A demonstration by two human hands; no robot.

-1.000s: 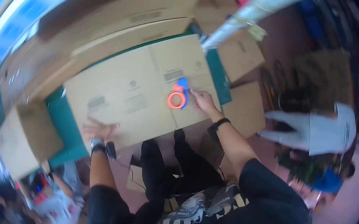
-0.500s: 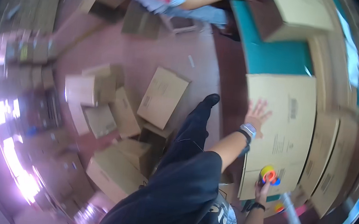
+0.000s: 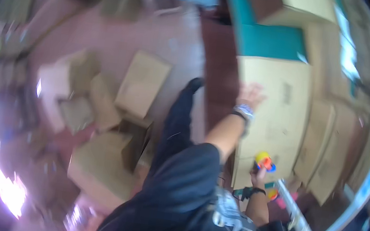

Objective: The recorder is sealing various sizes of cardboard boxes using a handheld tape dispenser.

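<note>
- Gripped the tape dispenser with the right hand, after only pointing beside it a second earlier; swung the view toward the floor since then.
- Clamped the right fingers around the dispenser, over the lower end of the flat brown carton, with a yellow side showing.
- Spread the left hand with fingers apart at the carton's near edge; could not tell touching from hovering, for blur.
- Wore a watch on the left wrist, a black band on the right.
- Saw green tabletop past the carton's upper end, cardboard panels along its far side.
- Saw brown boxes on reddish floor.
</note>
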